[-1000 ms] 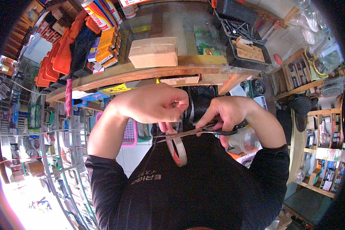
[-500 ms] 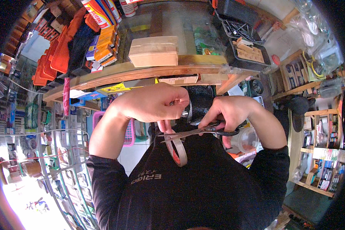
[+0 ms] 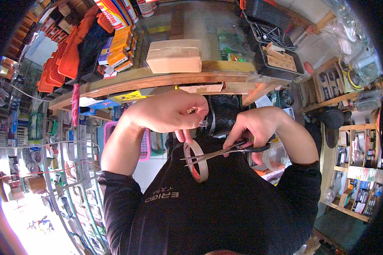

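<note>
My left hand (image 3: pixel 168 112) is closed, thumb and index finger pinched together with a small shiny clear bit at their tips. From its lower fingers hangs a roll of tape (image 3: pixel 203 170), pale on the outside with red inside the ring. My right hand (image 3: pixel 259 125) grips a pair of scissors (image 3: pixel 221 152) by the black handles. The blades point left, slightly apart, and cross in front of the tape roll. A black, shiny wrapped thing (image 3: pixel 223 114) lies between my hands, partly hidden by them.
A wooden-edged glass counter (image 3: pixel 170 78) stands ahead, bearing a cardboard box (image 3: pixel 174 57), orange small boxes (image 3: pixel 121 44) and a black toolbox (image 3: pixel 281 61) with metal pieces. A clear plastic jar (image 3: pixel 275 156) is by my right wrist; a pink basket (image 3: pixel 144 146) is beside my left forearm.
The scissors have dropped a little, their blades now lower across the tape roll. The roll has turned slightly and shows more of its ring. My left hand stays pinched.
</note>
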`<state>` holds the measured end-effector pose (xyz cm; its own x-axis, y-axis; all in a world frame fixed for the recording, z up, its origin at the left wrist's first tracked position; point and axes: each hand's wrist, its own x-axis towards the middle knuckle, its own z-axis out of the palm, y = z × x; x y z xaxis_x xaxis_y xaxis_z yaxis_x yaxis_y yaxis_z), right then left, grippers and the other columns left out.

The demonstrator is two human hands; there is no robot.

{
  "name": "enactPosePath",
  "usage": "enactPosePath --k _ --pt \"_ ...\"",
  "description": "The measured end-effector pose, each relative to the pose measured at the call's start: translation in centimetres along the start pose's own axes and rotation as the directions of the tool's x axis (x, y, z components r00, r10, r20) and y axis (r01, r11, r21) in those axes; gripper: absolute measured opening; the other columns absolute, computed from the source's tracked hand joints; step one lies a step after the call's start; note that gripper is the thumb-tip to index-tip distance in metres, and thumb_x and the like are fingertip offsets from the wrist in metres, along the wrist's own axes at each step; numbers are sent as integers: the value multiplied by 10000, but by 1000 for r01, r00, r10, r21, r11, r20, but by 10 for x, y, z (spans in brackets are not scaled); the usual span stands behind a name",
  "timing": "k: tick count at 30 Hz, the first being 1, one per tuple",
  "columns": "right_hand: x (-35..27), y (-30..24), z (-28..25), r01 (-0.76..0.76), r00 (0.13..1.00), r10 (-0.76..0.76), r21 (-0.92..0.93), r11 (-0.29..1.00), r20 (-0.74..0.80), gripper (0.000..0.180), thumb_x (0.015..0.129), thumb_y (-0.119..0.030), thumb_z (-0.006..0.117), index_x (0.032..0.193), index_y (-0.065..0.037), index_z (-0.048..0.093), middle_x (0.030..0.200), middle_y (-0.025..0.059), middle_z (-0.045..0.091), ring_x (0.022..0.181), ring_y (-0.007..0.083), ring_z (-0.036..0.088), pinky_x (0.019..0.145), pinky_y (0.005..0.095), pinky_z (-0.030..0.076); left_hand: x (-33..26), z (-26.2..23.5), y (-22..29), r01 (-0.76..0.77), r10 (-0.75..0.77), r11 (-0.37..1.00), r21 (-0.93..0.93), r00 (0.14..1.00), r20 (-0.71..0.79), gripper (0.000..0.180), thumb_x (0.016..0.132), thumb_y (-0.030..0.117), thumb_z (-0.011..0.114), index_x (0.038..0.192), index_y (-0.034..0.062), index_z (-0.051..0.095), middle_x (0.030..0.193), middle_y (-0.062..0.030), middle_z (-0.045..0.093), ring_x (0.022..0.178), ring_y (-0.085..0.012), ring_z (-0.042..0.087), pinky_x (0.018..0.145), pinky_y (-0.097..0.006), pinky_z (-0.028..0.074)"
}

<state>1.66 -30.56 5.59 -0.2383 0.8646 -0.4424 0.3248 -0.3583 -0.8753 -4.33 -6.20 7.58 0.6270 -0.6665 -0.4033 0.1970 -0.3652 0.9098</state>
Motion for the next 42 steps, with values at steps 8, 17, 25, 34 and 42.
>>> enactPosePath --k 8,17,25,34,42 --pt "4 5 2 2 996 -12 114 993 88 690 539 -240 888 1165 -107 633 734 11 636 620 109 506 551 292 402 -3 -1 -2 -7 7 1000 26 1000 -20 186 912 195 512 868 15 496 767 -49 566 693 -199 694 524 -266 547" --pt "8 12 8 45 996 -55 130 990 77 667 552 -209 878 1162 -93 634 734 22 640 599 109 506 530 291 401 -2 -2 -7 -5 5 1000 0 1000 -12 177 895 191 529 884 15 505 796 -61 579 709 -201 692 543 -264 550" --pt "3 11 8 24 997 -30 88 996 68 653 561 -209 873 1167 -135 641 702 16 629 592 106 507 523 292 397 -3 -1 -6 1 -1 1000 -2 1000 -21 170 882 192 544 887 24 520 802 -62 600 702 -187 692 536 -265 546" --pt "-14 12 10 59 998 -60 57 997 12 571 693 -181 809 1221 -133 597 686 -12 607 607 85 522 541 269 410 -4 -2 -14 -14 14 1000 -23 1000 -27 194 891 221 562 914 29 538 813 -60 612 695 -180 687 546 -268 547" --pt "-49 -8 26 -36 815 85 97 995 -573 309 935 -67 473 1241 -50 508 758 0 605 732 104 618 662 264 486 -5 -6 -38 -85 81 984 -158 996 -31 248 950 283 516 946 35 527 895 -65 602 706 -175 678 556 -260 550"
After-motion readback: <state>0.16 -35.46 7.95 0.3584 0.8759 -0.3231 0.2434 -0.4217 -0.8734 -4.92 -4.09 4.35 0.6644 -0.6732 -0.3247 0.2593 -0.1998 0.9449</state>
